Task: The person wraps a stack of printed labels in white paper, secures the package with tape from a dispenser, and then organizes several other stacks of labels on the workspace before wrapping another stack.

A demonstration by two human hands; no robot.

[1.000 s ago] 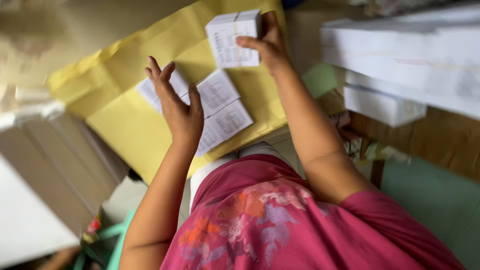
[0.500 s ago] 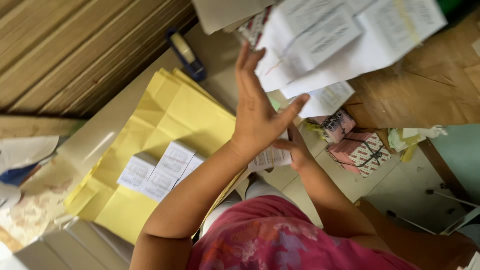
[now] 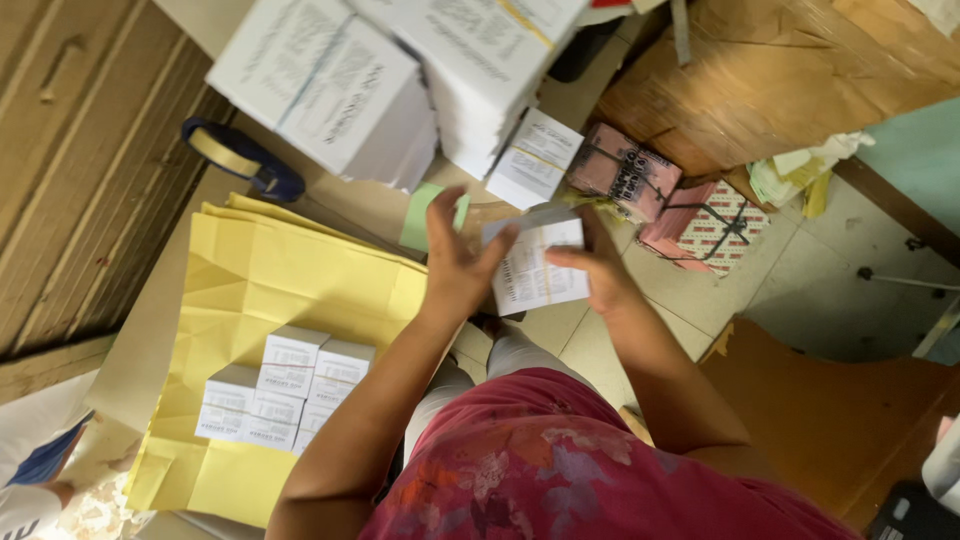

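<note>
A: Item one, edges. We have the yellow paper sheet point(image 3: 260, 280) spread flat at lower left, its far edge running toward the tape dispenser point(image 3: 243, 158) and its near corner hanging by our left elbow. What bounds it?

B: A slatted brown wall point(image 3: 80, 170) on the left, and tall stacks of white bundles point(image 3: 400, 70) across the top. We count a cluster of small white boxes point(image 3: 285, 385) lying side by side on the sheet; the yellow around them is bare, most of it toward the far side.

A: Item two, room on the right.

B: Two pink strapped packs point(image 3: 665, 195) sit under a brown carton point(image 3: 780, 80); beyond them we see pale floor tile point(image 3: 800, 290), then a brown cardboard sheet point(image 3: 830, 420) at lower right.

A: Item three, the held thing.

B: One white bundle of slips point(image 3: 535, 262), raised in front of our chest, right of the yellow sheet and just below the stacks. Another loose bundle point(image 3: 535, 158) lies just beyond it.

A: Fingers?

B: Left hand point(image 3: 455, 265) grips the left edge, thumb over the top face and fingers spread upward behind. Right hand point(image 3: 600, 270) clamps the right edge, thumb lying across the face, fingers hidden underneath. Both hands are closed on it; the bundle sits between them, tilted slightly.
</note>
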